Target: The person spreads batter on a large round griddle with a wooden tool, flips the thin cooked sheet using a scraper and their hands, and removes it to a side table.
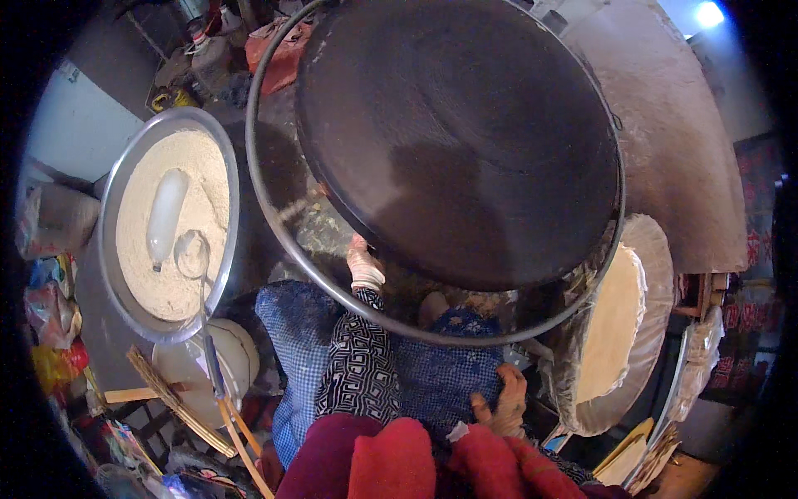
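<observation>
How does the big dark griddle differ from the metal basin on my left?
The griddle is dark and flat-looking; the basin is shiny silver with raised sides. The griddle looks larger than the basin. The griddle's top is bare, while the basin holds a pale mass with a bottle-like thing on it. Your left hand is at the griddle, not the basin. Both are round.
</observation>
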Demonstrator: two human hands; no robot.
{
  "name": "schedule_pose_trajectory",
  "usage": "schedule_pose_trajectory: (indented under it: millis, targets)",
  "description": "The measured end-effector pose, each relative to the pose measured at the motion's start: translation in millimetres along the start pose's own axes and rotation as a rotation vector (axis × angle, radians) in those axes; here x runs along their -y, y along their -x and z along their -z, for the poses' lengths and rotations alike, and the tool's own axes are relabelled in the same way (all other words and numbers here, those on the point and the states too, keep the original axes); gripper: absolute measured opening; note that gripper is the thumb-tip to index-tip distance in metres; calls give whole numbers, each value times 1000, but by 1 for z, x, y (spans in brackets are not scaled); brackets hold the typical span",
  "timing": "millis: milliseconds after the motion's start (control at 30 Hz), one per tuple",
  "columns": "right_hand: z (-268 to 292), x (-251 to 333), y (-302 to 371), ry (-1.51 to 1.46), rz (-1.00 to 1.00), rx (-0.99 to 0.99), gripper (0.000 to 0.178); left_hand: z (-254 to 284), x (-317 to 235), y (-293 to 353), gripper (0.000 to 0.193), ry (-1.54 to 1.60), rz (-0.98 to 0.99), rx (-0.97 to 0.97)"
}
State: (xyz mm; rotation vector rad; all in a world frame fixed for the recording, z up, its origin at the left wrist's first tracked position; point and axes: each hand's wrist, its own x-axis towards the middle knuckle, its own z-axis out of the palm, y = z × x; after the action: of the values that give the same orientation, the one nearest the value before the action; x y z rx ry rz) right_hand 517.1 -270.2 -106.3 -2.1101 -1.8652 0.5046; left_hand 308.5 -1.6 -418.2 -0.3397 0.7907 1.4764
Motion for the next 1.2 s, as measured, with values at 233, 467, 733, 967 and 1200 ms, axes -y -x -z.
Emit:
schedule_pose_trajectory:
  millis: [233,467,733,967,1200]
  targets:
    - [2,6,-4,-50,-109,86,70,23,-6,-6,28,-249,-68,145]
    - [-2,-6,-3,-7,-107,56,69,-5,10,7,29,-111,-38,-99]
    - [-11,-19,1,-30,-85,94,72,-3,-9,1,32,-194,-138,-133]
    - [-5,-10,-1,-10,-58,82,73,2,-6,-3,37,-179,-74,-166]
    - [0,6,-7,-44,-42,99,72,38,-14,-19,40,-767,-478,56]
